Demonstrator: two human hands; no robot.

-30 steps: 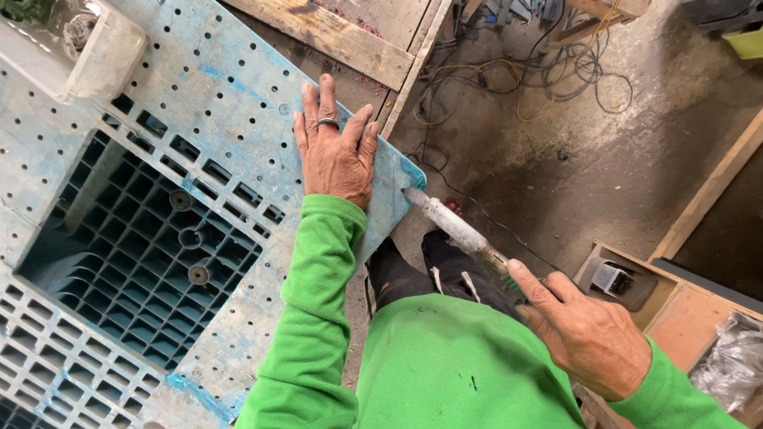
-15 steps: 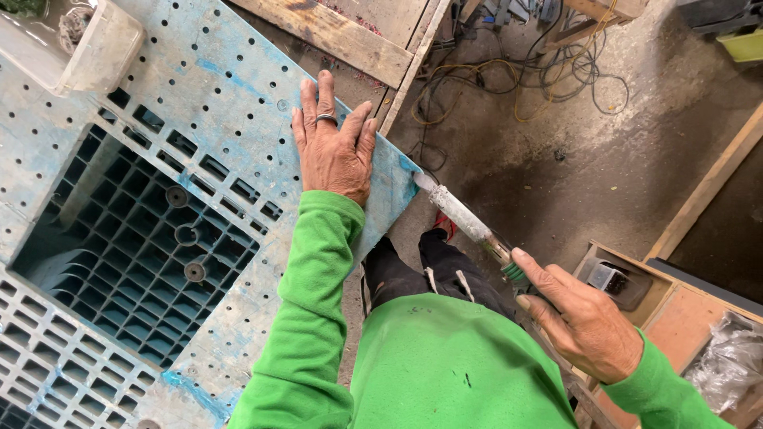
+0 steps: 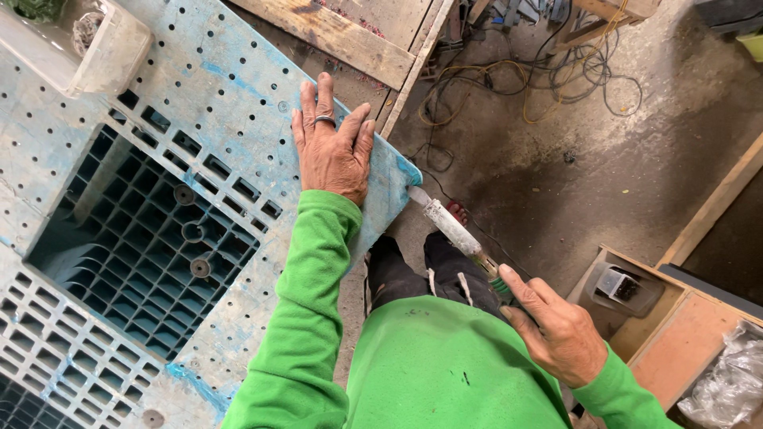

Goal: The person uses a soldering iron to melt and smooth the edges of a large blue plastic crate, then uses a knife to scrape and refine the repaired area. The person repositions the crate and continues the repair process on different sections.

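Note:
A worn blue-and-white plastic pallet (image 3: 159,159), full of holes and grid cells, fills the left of the head view. My left hand (image 3: 332,147), with a ring on one finger, lies flat with fingers spread on the pallet's near corner. My right hand (image 3: 556,334) grips the green handle of a long grimy hand tool (image 3: 453,229). The tool's tip touches the pallet's corner edge just right of my left hand. I wear green sleeves and dark trousers.
Wooden planks (image 3: 342,36) lie beyond the pallet. Tangled yellow and black cables (image 3: 540,71) sprawl over the concrete floor. A wooden box (image 3: 675,334) with a small metal device (image 3: 620,284) stands at lower right, next to a clear plastic bag (image 3: 731,381).
The tool's tip has stayed against the pallet corner while my right hand shifted slightly along its handle. My left hand has remained flat on the pallet.

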